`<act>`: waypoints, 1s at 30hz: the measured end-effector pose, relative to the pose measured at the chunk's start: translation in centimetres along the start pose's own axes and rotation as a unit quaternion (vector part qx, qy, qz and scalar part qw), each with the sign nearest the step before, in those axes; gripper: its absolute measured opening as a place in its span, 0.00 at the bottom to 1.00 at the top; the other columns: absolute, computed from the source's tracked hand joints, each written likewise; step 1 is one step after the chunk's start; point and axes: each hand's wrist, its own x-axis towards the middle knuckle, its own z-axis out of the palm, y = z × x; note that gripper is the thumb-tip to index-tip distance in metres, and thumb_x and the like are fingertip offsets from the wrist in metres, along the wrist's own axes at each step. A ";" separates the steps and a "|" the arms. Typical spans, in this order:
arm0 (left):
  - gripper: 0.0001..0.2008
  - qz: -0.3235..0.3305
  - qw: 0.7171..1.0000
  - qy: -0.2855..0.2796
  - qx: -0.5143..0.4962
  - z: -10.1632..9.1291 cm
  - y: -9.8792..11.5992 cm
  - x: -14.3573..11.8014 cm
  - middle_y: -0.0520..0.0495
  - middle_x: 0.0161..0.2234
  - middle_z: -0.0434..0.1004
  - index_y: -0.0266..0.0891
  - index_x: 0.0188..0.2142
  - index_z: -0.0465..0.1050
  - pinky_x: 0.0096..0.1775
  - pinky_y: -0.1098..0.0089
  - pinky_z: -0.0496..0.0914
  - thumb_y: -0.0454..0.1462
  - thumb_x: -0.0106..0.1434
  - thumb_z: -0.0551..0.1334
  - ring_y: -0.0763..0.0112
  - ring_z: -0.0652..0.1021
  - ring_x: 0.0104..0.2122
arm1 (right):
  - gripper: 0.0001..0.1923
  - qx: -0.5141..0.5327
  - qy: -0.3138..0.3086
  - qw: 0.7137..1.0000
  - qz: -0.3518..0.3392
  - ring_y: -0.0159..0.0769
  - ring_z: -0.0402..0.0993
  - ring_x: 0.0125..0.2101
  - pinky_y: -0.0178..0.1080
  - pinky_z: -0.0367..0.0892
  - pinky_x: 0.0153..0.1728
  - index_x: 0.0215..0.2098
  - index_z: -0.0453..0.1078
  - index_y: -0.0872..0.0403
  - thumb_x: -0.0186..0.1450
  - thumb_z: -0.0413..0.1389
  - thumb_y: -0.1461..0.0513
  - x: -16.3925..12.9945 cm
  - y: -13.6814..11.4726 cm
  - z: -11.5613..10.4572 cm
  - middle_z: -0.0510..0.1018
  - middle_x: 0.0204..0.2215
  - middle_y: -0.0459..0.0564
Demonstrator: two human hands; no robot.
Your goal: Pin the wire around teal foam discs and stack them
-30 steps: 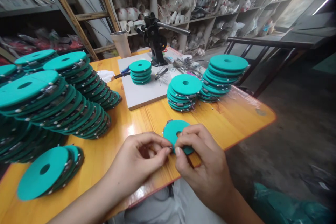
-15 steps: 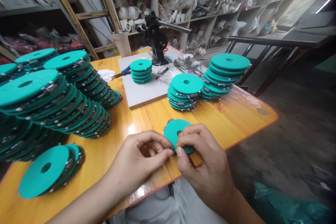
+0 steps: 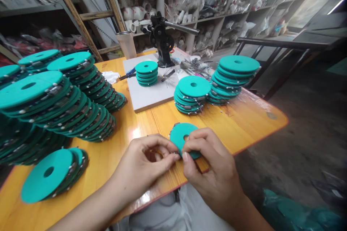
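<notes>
A green foam line-winder disc (image 3: 180, 135) with a round centre hole is in front of me, near the table's front edge. Small dark and pale bits show along its rim. At its lower left edge, my left hand (image 3: 149, 158) is closed, thumb and forefinger pinching a tiny dark piece too small to name. My right hand (image 3: 210, 162) covers the disc's right side, thumb and forefinger pinched together over its face. What sits between those fingertips is hidden. Two or so similar discs (image 3: 47, 177) lean in a short pile left of my left arm.
Tall leaning disc stacks (image 3: 62, 104) fill the table's left. Shorter stacks stand right (image 3: 193, 94) and far right (image 3: 235, 75). On a grey board (image 3: 149, 99) are a small disc stack (image 3: 146, 74) and a black hand press (image 3: 162, 39). A plastic cup (image 3: 126, 45) stands behind.
Both hands keep the same pinch at the disc, with hardly any movement. The whole view has shifted very slightly.
</notes>
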 end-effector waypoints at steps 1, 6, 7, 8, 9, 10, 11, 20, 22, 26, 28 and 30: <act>0.10 0.002 1.000 0.002 0.002 0.0 0.0 0.0 0.48 0.28 0.76 0.37 0.32 0.76 0.30 0.75 0.66 0.42 0.58 0.66 0.75 0.73 0.27 | 0.04 -0.002 0.000 1.000 0.000 0.25 0.63 0.37 0.29 0.63 0.39 0.33 0.64 0.58 0.64 0.51 0.71 0.0 0.0 0.0 0.62 0.34 0.47; 0.09 0.030 0.999 0.010 0.029 0.0 0.1 0.0 0.48 0.28 0.76 0.37 0.32 0.76 0.29 0.74 0.67 0.42 0.60 0.65 0.74 0.73 0.27 | 0.04 -0.010 -0.002 1.000 -0.008 0.24 0.63 0.37 0.29 0.63 0.39 0.33 0.64 0.58 0.64 0.50 0.71 0.2 -0.1 0.0 0.62 0.34 0.47; 0.08 0.041 0.998 0.013 0.040 0.0 0.0 -0.1 0.48 0.28 0.76 0.38 0.32 0.76 0.29 0.74 0.67 0.41 0.60 0.65 0.74 0.74 0.27 | 0.04 -0.012 -0.002 1.000 -0.009 0.24 0.63 0.37 0.29 0.63 0.39 0.33 0.64 0.58 0.63 0.50 0.71 0.2 -0.1 0.0 0.62 0.34 0.47; 0.08 0.054 0.997 0.015 0.055 0.1 0.0 -0.1 0.48 0.28 0.76 0.38 0.32 0.76 0.28 0.75 0.67 0.40 0.60 0.64 0.74 0.73 0.27 | 0.04 -0.014 -0.003 1.000 -0.011 0.25 0.63 0.37 0.29 0.63 0.39 0.33 0.64 0.58 0.63 0.50 0.71 0.1 -0.1 0.1 0.62 0.34 0.47; 0.07 0.071 0.995 0.017 0.071 0.1 0.0 -0.2 0.49 0.28 0.76 0.38 0.32 0.76 0.28 0.75 0.67 0.39 0.61 0.64 0.75 0.73 0.26 | 0.04 -0.015 -0.005 1.000 -0.012 0.25 0.63 0.37 0.29 0.63 0.39 0.33 0.64 0.58 0.63 0.50 0.71 0.1 -0.1 0.1 0.62 0.34 0.47; 0.06 0.091 0.992 0.020 0.087 0.1 -0.1 -0.3 0.49 0.28 0.76 0.38 0.32 0.76 0.28 0.75 0.66 0.38 0.61 0.63 0.75 0.73 0.26 | 0.04 -0.017 -0.005 1.000 -0.013 0.25 0.63 0.37 0.29 0.63 0.39 0.33 0.64 0.58 0.63 0.50 0.71 0.0 -0.1 0.2 0.62 0.34 0.47; 0.06 0.109 0.989 0.021 0.102 0.1 -0.1 -0.4 0.50 0.28 0.75 0.38 0.32 0.76 0.27 0.75 0.66 0.37 0.62 0.63 0.76 0.73 0.26 | 0.04 -0.018 -0.006 1.000 -0.014 0.25 0.63 0.37 0.29 0.64 0.39 0.33 0.64 0.58 0.63 0.50 0.71 0.0 -0.1 0.2 0.62 0.34 0.47; 0.06 0.091 0.991 0.024 0.098 0.2 0.0 -0.5 0.49 0.28 0.75 0.37 0.31 0.76 0.28 0.75 0.67 0.38 0.62 0.63 0.75 0.74 0.27 | 0.03 -0.011 -0.016 1.000 -0.003 0.27 0.64 0.38 0.31 0.64 0.39 0.34 0.63 0.58 0.64 0.49 0.70 -0.1 -0.1 0.1 0.63 0.35 0.48; 0.06 0.080 0.993 0.023 0.086 0.2 0.1 -0.5 0.49 0.28 0.76 0.37 0.31 0.76 0.28 0.75 0.67 0.38 0.61 0.63 0.74 0.74 0.27 | 0.03 -0.013 -0.017 1.000 -0.005 0.27 0.64 0.38 0.31 0.64 0.39 0.33 0.63 0.58 0.64 0.49 0.70 -0.1 -0.1 0.1 0.63 0.35 0.48; 0.07 0.052 0.997 0.019 0.059 0.3 0.2 -0.4 0.49 0.27 0.75 0.37 0.31 0.76 0.29 0.74 0.67 0.39 0.61 0.64 0.74 0.73 0.27 | 0.04 -0.017 -0.015 1.000 -0.007 0.26 0.64 0.37 0.31 0.63 0.39 0.33 0.63 0.59 0.64 0.49 0.70 0.0 -0.1 0.1 0.62 0.34 0.48; 0.08 0.035 0.998 0.016 0.041 0.3 0.2 -0.3 0.49 0.27 0.75 0.37 0.31 0.75 0.29 0.74 0.67 0.41 0.60 0.65 0.74 0.73 0.27 | 0.04 -0.018 -0.014 1.000 -0.008 0.27 0.63 0.37 0.31 0.63 0.38 0.32 0.63 0.59 0.64 0.48 0.70 0.0 -0.1 0.1 0.62 0.34 0.48; 0.09 0.026 0.999 0.012 0.028 0.3 0.1 -0.3 0.48 0.28 0.75 0.36 0.31 0.75 0.30 0.74 0.67 0.41 0.60 0.65 0.73 0.73 0.28 | 0.04 -0.016 -0.014 1.000 -0.010 0.27 0.63 0.37 0.31 0.63 0.38 0.32 0.63 0.59 0.64 0.48 0.70 0.0 -0.1 0.2 0.62 0.34 0.49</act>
